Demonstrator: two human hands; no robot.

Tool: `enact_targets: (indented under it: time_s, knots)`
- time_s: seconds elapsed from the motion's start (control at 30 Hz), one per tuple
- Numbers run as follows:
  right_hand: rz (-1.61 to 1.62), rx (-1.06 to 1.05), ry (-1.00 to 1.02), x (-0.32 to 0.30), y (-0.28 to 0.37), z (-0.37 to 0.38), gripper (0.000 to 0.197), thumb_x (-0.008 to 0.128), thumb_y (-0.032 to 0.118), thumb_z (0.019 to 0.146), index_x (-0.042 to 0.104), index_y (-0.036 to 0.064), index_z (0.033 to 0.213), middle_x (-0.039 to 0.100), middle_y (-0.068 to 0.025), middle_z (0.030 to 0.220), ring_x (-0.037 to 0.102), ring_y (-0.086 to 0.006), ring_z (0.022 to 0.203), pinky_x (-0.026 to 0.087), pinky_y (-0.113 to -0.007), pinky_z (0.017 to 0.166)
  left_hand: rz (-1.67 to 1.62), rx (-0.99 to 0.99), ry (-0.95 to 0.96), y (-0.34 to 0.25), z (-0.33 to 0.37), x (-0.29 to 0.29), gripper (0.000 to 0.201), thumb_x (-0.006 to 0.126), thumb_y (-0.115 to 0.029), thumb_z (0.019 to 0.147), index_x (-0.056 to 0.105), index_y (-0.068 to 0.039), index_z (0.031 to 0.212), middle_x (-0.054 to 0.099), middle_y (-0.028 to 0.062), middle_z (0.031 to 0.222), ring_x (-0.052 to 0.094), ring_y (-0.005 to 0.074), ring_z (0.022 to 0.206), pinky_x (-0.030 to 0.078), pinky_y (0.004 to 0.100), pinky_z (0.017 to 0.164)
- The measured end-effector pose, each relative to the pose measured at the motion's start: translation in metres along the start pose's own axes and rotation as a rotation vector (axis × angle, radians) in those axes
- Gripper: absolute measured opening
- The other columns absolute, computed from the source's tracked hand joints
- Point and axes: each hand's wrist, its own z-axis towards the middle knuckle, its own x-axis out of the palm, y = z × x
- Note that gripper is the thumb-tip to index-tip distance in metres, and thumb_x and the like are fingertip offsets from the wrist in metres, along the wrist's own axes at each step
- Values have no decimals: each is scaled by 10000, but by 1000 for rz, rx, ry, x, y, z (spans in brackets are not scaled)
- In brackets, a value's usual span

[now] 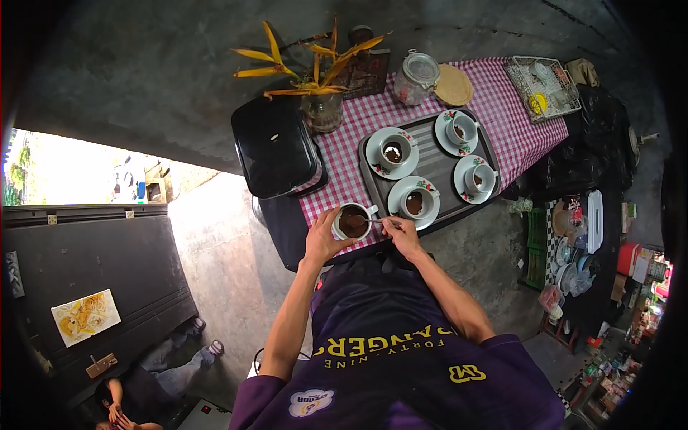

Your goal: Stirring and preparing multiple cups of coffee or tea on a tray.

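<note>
Left hand (324, 240), arm outstretched, has its grip around a cup of brown powder (352, 221) at the desk's (502, 122) near edge; right hand (401, 235) pinches a spoon (381, 221) over it. A glass jar (414, 76) stands beside its round yellow lid (453, 84).

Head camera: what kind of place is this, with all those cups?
Probably a small street-side coffee stall. A table with a checked cloth stands on bare concrete, a tray holds cups on saucers with brown powder inside, and packed shop shelves show at the right.
</note>
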Motion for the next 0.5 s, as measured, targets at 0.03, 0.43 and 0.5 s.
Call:
enact_targets:
  time_s: [0.03, 0.43, 0.5]
  knots:
    - [0, -1, 1, 0, 2, 0, 255, 586, 237, 953, 692, 11, 1006, 590, 29, 714, 438, -30, 606, 338, -209, 532, 1, -1, -1, 0, 0, 0, 944, 866, -383, 556, 462, -85, 1355, 529, 141, 1300, 528, 320, 1174, 443, 428, 970]
    - [2, 0, -9, -1, 0, 2, 259, 581, 233, 954, 691, 3, 1002, 595, 22, 706, 428, -33, 591, 330, -220, 520, 9, 10, -9, 0, 0, 0, 955, 865, -390, 554, 456, -89, 1362, 532, 147, 1290, 531, 326, 1167, 446, 426, 966]
    - [40, 15, -3, -1, 1, 3, 255, 585, 240, 951, 695, 10, 953, 592, 24, 693, 422, -34, 579, 325, -219, 513, 9, 0, -4, -1, 0, 0, 955, 865, -391, 553, 456, -89, 1362, 536, 152, 1285, 533, 326, 1167, 446, 429, 966]
